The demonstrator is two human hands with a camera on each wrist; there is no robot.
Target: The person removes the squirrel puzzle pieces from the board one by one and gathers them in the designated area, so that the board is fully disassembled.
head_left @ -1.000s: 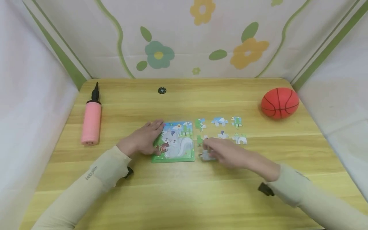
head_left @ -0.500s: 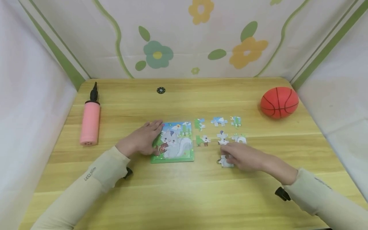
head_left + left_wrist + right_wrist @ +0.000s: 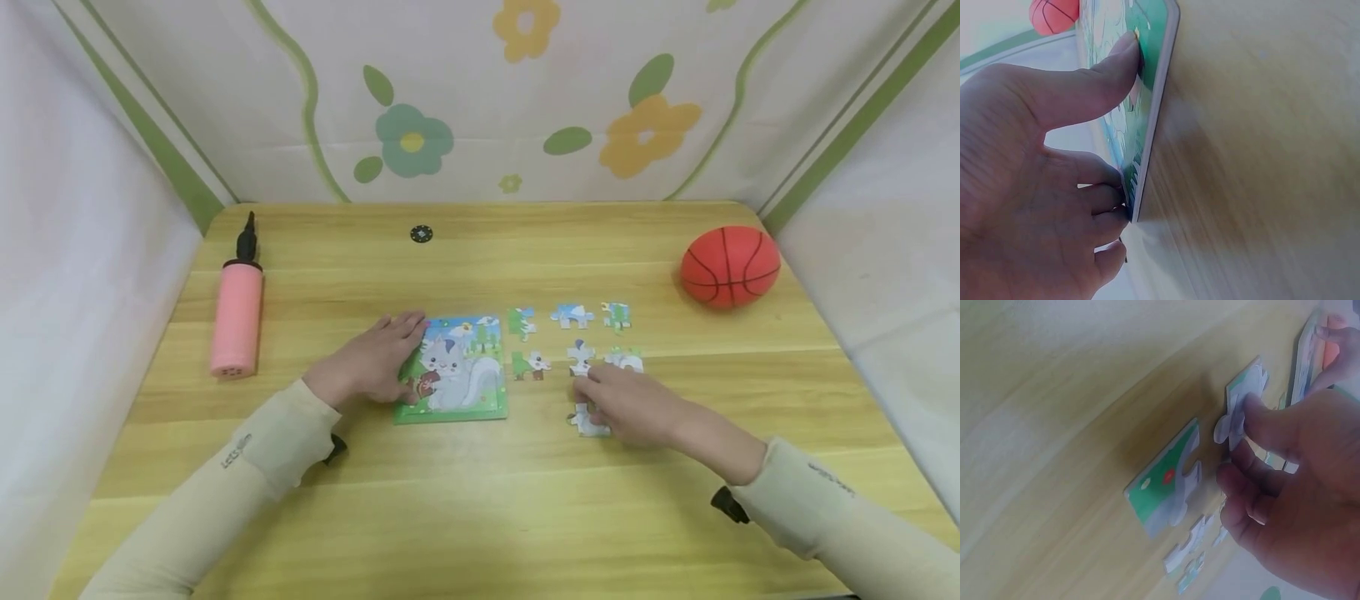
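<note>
My left hand rests on the left side of a square jigsaw board with a grey squirrel picture. In the left wrist view its thumb lies on the printed face, while the other fingertips meet the board's edge. To the right of the board, my right hand pinches a grey puzzle piece between thumb and fingers, low over the table. The right wrist view shows a green piece with red and white dots lying close by; my hand hides it from the head view.
Several loose puzzle pieces lie in rows right of the board. A red ball with basketball lines sits at the back right. A pink hand pump lies at the left, and a black chip near the back edge.
My right hand has carried the grey piece rightward, away from the board's edge, to below the middle piece of the second row. My left hand has stayed on the board.
</note>
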